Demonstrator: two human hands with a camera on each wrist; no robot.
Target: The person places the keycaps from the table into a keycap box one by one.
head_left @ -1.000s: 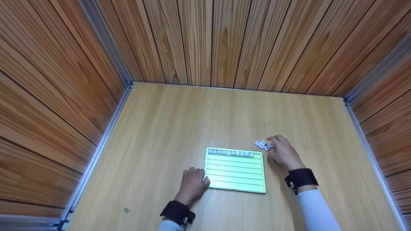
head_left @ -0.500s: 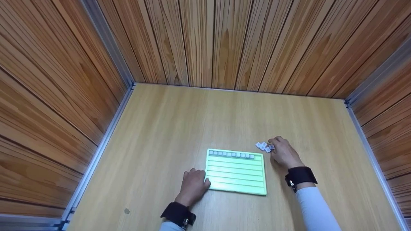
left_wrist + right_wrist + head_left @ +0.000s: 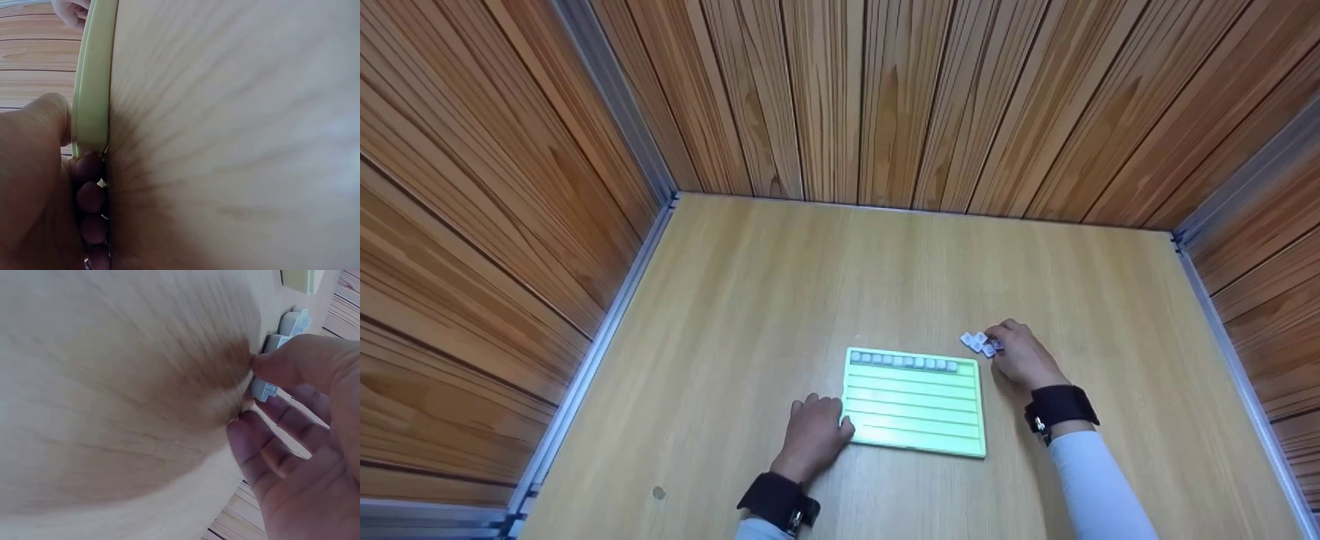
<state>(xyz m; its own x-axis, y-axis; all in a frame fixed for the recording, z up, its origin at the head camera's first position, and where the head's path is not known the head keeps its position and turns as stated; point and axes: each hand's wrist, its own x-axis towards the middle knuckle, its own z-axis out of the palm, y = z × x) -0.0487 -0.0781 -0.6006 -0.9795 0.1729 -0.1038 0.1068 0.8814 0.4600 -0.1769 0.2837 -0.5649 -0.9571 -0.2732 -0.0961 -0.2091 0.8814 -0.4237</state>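
Note:
A light green ridged tray point(image 3: 915, 409) lies on the table, with a row of small pale keycaps point(image 3: 904, 361) along its far groove. My left hand point(image 3: 814, 439) grips the tray's near left corner, thumb over the rim and fingertips along the side edge, as the left wrist view shows. Right of the tray's far corner, several loose keycaps point(image 3: 977, 342) lie in a cluster. Over them is my right hand point(image 3: 1026, 356), thumb and fingers bent and spread apart. In the right wrist view a keycap point(image 3: 263, 390) sits between the thumb and fingers, with a gap to the index fingertip.
The wooden table point(image 3: 825, 285) is bounded by plank walls point(image 3: 870, 105) at the back and sides, with grey metal rails point(image 3: 607, 300) along the edges. A dark spot point(image 3: 658, 493) marks the table at the front left.
The right hand's fingers have shifted slightly among the loose keycaps. The left hand stays at the tray's corner. The whole view has drifted a little.

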